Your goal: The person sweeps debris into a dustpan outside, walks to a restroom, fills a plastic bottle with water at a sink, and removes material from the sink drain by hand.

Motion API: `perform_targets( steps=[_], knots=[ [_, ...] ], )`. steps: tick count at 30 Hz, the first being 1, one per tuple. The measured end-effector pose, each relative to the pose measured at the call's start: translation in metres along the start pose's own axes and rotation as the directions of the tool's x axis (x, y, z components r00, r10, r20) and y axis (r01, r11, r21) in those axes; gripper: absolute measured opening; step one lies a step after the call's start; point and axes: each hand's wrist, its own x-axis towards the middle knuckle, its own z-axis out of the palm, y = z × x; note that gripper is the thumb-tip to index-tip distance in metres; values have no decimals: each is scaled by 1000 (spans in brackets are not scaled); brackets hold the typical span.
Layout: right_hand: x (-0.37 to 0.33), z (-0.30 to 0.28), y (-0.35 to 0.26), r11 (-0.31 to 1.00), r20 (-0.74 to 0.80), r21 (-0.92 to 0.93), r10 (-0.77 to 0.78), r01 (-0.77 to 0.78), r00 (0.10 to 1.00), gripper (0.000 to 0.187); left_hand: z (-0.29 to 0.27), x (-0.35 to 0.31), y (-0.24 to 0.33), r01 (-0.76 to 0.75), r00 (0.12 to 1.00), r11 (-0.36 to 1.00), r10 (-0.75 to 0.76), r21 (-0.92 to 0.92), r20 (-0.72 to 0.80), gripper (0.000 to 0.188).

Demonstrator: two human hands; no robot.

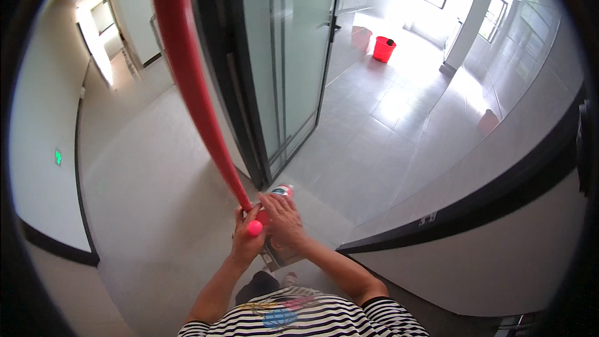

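A long red pole (198,97) runs from the top of the view down to my left hand (247,240). The fingers of that hand are wrapped round it near its lower end, and a round pink tip (254,228) shows there. Close beside it is my right hand (284,221), back upward and smeared by motion, so its grip is unclear. A bottle-like container (282,190) with a red and white surface shows just past its fingers. Whether the right hand holds that container is hidden.
A glass door (281,56) with a dark frame stands open ahead, next to the pole. Through the doorway, a red bucket (384,50) sits on the tiled floor (368,131). A brown box-like thing (282,257) lies below my hands. White walls (47,131) flank both sides.
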Motion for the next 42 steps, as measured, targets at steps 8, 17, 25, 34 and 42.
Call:
perform_targets(
  steps=[8,17,25,34,42],
  knots=[
    [67,-109,151,677,-65,596,576,-432,815,47,96,156,-42,-106,967,976,146,-190,209,53],
    [131,-203,196,301,-23,929,627,-215,778,116,242,278,-42,-267,744,860,471,-436,473,51],
    [150,-242,288,269,107,896,642,-354,759,96,347,354,-56,-127,536,768,585,-628,608,40],
    [247,-361,412,479,-157,759,792,-441,590,82,440,526,-36,-120,578,904,400,-411,711,16],
    [295,-433,520,537,-323,750,807,-387,494,75,525,669,-47,-122,731,978,205,-172,651,14]
  ],
)
